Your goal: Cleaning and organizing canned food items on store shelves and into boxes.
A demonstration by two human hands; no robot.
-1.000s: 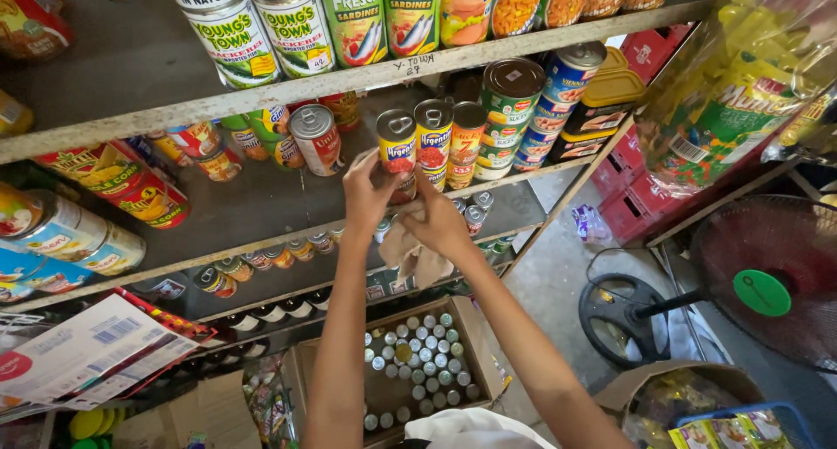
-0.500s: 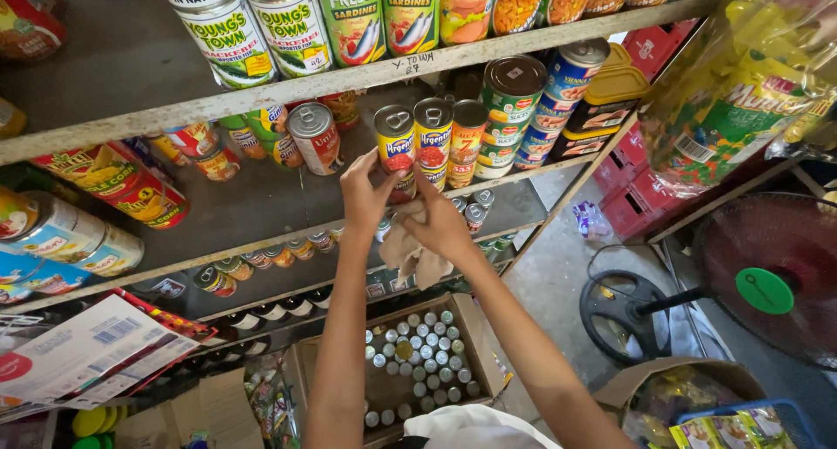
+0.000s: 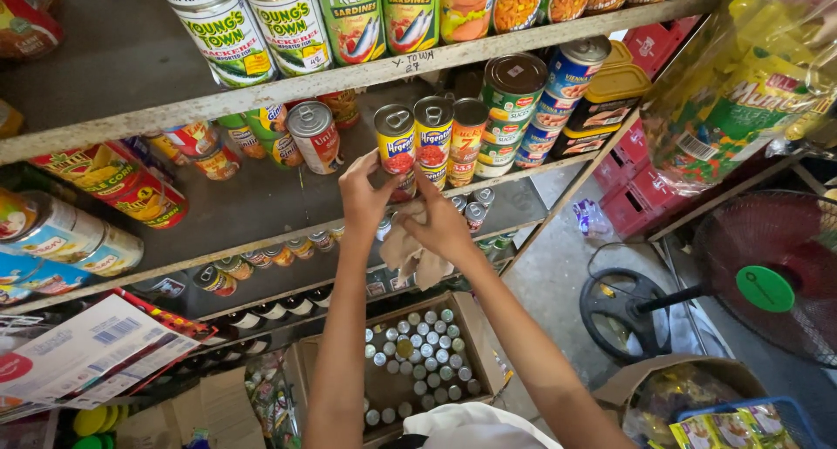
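Note:
My left hand (image 3: 364, 194) reaches up to the middle shelf (image 3: 261, 207), its fingers closed around a small red-labelled can (image 3: 404, 186) under a stacked red and yellow can (image 3: 395, 138). From the right, my right hand (image 3: 443, 227) presses against the same can and holds a beige cloth (image 3: 411, 257) that hangs below it. Two more cans (image 3: 433, 133) (image 3: 466, 135) stand just right of the stack.
Large fish cans (image 3: 292, 26) line the top shelf. A green can (image 3: 510, 91) and blue cans (image 3: 567, 74) stand to the right. Below sits an open cardboard box of small cans (image 3: 418, 362). A floor fan (image 3: 776, 275), red crates (image 3: 641, 187) and hanging snack bags (image 3: 741, 91) are at right.
Both hands stay at the same cans with the cloth. Only the view has shifted slightly.

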